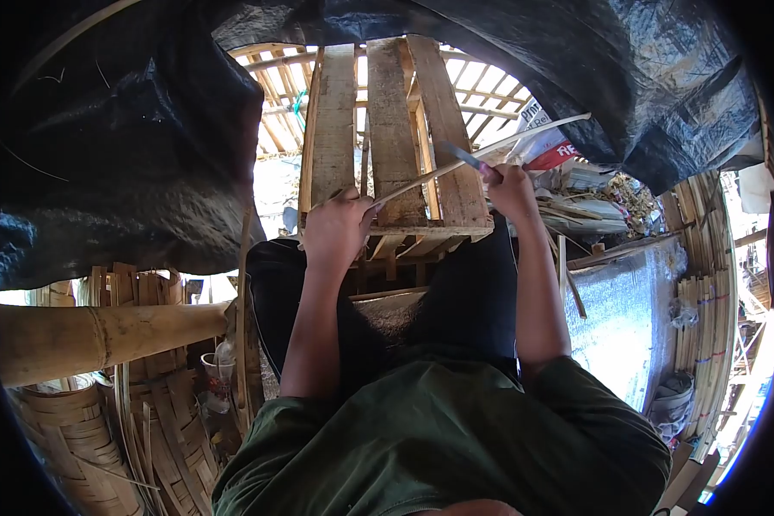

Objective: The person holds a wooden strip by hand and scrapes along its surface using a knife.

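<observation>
My left hand (339, 225) is closed around the near end of a thin bamboo strip (525, 135), which slants up and to the right over a slatted wooden bench (387, 129). In my right hand (513, 191) is a knife (463, 155), gripped by its handle. Its curved grey blade points left and meets or crosses the strip near the bench's right slat; whether it cuts into the strip I cannot tell. The bench stands in front of my knees, and both hands are above its near part.
Black plastic sheeting (129, 155) hangs at left and above. A thick bamboo pole (112, 335) juts in from the left, over woven bamboo baskets (69, 430). A printed sack (546, 146), shavings (632, 202) and bundled bamboo strips (705, 344) lie at right.
</observation>
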The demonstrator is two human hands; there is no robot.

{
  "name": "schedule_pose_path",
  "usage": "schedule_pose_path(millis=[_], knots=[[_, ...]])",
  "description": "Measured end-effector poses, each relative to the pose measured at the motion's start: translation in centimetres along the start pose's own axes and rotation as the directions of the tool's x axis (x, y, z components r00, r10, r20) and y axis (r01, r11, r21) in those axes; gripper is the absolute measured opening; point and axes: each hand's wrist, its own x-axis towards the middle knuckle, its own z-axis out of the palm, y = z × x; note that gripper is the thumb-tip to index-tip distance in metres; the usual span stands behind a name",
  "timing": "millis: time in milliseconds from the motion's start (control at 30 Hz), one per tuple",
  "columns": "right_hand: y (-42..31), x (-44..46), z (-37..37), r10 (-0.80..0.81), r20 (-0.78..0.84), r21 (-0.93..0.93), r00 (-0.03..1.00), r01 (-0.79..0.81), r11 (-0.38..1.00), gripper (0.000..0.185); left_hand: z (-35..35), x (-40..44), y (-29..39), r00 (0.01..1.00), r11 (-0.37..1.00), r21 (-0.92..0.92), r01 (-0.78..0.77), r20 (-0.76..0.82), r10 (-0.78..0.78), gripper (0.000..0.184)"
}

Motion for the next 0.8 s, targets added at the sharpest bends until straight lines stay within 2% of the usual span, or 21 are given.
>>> schedule_pose_path(millis=[67,100,133,200,300,433,533,567,600,700,800], knots=[[1.4,0.5,-0.1,0.1,-0.042,-0.056,0.994,-0.102,0.993,0.046,0.0,0.0,0.2,1.0,1.0,0.004,-0.003,-0.002,0.003,0.019],[2.3,0.8,0.6,0.076,-0.142,-0.143,0.987,-0.096,0.985,0.052,0.0,0.0,0.2,1.0,1.0,0.008,-0.01,-0.009,0.011,0.019],[3.1,1.2,1.5,0.078,-0.141,-0.143,0.987,-0.098,0.985,0.052,0.0,0.0,0.2,1.0,1.0,0.011,-0.017,-0.014,0.017,0.019],[4.1,1.9,2.6,0.181,-0.132,-0.126,0.975,-0.197,0.972,0.054,0.2,-0.1,0.1,1.0,1.0,0.008,-0.025,-0.015,0.025,0.019],[1.3,-0.1,2.9,0.127,-0.192,-0.091,0.973,-0.147,0.985,0.059,0.0,0.0,-0.1,0.999,0.999,0.038,-0.037,-0.004,0.038,0.02],[3.5,1.5,1.7,0.164,-0.075,-0.109,0.984,-0.171,0.979,0.06,0.1,-0.1,0.2,0.999,0.996,0.079,-0.041,0.003,0.041,0.02],[4.1,2.8,1.0,0.21,-0.054,-0.063,0.976,-0.213,0.975,0.059,0.7,0.0,0.0,0.998,0.999,0.017,-0.044,-0.053,0.045,0.021],[2.9,2.4,1.6,0.167,-0.047,-0.138,0.985,-0.172,0.975,0.061,0.7,0.1,-0.1,0.998,0.999,0.018,-0.044,-0.054,0.045,0.021],[1.9,1.4,2.3,0.123,-0.084,-0.05,0.989,-0.127,0.991,0.062,0.7,0.1,-0.2,0.996,0.999,0.018,-0.051,-0.069,0.052,0.022],[3.2,2.2,1.9,0.154,-0.03,-0.122,0.988,-0.157,0.98,0.063,0.8,-0.1,0.0,0.995,0.998,0.018,-0.064,-0.076,0.065,0.022],[2.5,2.2,1.3,0.22,0.005,-0.049,0.975,-0.22,0.974,0.064,0.7,-0.2,-0.2,0.997,0.997,0.046,-0.057,-0.04,0.059,0.02]])
